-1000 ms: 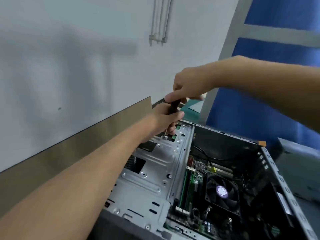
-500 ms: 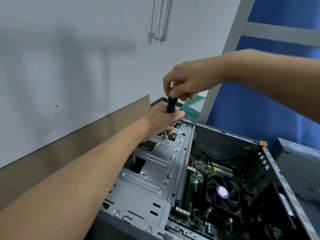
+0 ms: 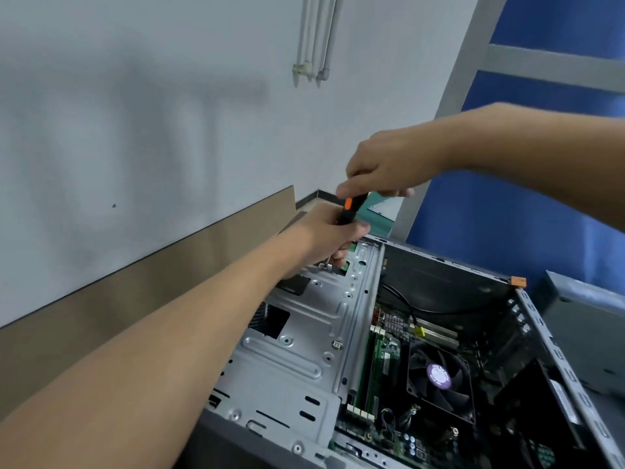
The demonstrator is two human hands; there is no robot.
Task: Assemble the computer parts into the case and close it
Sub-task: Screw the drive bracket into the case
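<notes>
1. My right hand [image 3: 389, 167] pinched the top of the screwdriver [image 3: 350, 211], fingers curled over it.
2. My left hand [image 3: 333, 236] gripped its lower handle.
3. Its tip stood on the bracket [image 3: 304, 333] at the far corner of the open case [image 3: 443, 282].
4. The fan [image 3: 439, 377] sat inside, right of the bracket.

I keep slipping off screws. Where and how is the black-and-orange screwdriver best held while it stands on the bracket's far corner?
Probably the thick handle of the screwdriver, taken from above as the right hand does, since it stands nearly upright on the metal bracket. The left hand grips low from the near side, steadying the thin shaft.
</notes>
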